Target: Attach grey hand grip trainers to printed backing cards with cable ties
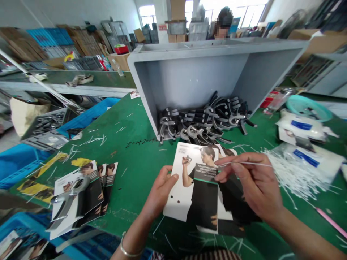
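My left hand (162, 187) grips the left edge of a printed backing card (183, 202), thumb on its face. The card is tilted towards me and shows a person with a hand grip. Between the fingertips of my right hand (256, 180) is a thin white cable tie (251, 163), close to the card's right edge. More printed cards (230, 227) lie under and behind the held one. Away to the left, a grey and black hand grip (71, 195) rests on a small pile of cards (108, 187).
A grey bin (189, 76) lies on its side, with many hand grips (208, 119) inside. Loose white cable ties (290, 177), plastic bags (302, 126), a turquoise basin (309, 106) and a pink pen (330, 222) are at right. Blue crates (24, 162) stand left. A person (223, 23) is behind the bin.
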Tool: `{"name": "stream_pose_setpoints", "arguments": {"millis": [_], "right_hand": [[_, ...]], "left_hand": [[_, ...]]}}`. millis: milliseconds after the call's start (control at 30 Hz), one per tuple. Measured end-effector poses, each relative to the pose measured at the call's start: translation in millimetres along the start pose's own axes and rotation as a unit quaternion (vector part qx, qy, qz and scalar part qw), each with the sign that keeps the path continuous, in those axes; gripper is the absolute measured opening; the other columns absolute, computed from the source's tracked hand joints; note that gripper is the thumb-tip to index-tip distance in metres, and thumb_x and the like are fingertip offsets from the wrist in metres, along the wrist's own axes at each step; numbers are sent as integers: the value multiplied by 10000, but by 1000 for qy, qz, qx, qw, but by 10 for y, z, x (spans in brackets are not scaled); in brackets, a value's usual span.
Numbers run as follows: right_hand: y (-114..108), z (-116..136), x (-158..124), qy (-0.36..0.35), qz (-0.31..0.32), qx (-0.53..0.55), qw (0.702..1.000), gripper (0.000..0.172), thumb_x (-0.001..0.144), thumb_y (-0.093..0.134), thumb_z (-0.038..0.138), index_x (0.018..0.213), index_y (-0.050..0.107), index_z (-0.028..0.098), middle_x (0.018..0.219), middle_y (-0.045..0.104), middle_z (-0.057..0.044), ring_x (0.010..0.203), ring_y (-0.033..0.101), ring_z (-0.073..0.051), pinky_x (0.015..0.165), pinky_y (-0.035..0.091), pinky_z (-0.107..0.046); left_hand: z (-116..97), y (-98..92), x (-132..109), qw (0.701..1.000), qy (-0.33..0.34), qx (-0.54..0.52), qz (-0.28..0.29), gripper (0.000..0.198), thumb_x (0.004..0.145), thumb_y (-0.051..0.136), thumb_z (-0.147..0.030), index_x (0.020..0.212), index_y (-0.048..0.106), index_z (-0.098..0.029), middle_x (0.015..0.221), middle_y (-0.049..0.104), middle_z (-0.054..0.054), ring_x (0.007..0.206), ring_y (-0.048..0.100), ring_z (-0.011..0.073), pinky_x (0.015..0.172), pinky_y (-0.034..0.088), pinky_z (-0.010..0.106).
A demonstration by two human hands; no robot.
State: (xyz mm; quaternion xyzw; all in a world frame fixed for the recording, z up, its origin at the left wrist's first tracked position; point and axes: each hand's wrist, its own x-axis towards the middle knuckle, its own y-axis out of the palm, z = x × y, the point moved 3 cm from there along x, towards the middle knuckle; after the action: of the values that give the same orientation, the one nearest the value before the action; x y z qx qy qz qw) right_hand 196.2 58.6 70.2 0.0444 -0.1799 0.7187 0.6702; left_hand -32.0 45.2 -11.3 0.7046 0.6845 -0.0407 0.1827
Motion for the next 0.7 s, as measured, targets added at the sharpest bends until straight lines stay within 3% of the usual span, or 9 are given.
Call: {"name": "stream_pose_setpoints", "arguments": {"millis": [100, 233, 367, 533, 700], "right_hand": [[-25, 12, 59, 22, -45, 56, 997, 97, 971, 564, 366, 1004, 530, 280, 972, 729, -45, 642, 691, -191, 640, 575, -376], [-64, -81, 91, 46, -38, 48, 997, 156, 978, 539, 410, 997, 531, 256, 943, 735, -60, 631, 694, -187, 620, 575, -357], [-29, -189, 94, 29, 27, -17, 999, 166, 1006, 491, 375, 1047, 561, 230, 945, 716, -70, 686, 701, -177, 678, 580, -343], [268, -450, 140, 9, 168, -71, 983, 230, 1022, 421, 375, 1033, 596, 225, 935, 694, -79, 721, 704, -189, 715, 584, -368], [361, -598, 68, -54, 208, -147, 965, 202, 1016, 391, 272, 1136, 548, 230, 1010, 696, -106, 842, 715, -233, 787, 557, -428]], "left_hand": [[52, 207, 209, 999, 1, -11, 40, 330, 818, 660, -413, 1018, 522, -190, 664, 640, -43, 485, 551, 108, 466, 385, 189], [-36, 441, 383, 997, 50, -32, 49, 344, 811, 659, -432, 1014, 517, -193, 650, 624, -46, 478, 551, 113, 457, 386, 194], [-22, 266, 202, 999, 37, -35, -16, 351, 828, 655, -423, 1050, 530, -181, 672, 638, -37, 494, 557, 111, 478, 406, 198], [218, -13, 50, 997, -4, -31, -70, 367, 800, 686, -455, 1026, 594, -181, 666, 648, -40, 504, 549, 109, 481, 390, 197], [460, -14, 137, 987, 4, -141, -81, 350, 821, 648, -480, 958, 683, -160, 902, 732, 28, 729, 654, 151, 645, 479, 230]]}}
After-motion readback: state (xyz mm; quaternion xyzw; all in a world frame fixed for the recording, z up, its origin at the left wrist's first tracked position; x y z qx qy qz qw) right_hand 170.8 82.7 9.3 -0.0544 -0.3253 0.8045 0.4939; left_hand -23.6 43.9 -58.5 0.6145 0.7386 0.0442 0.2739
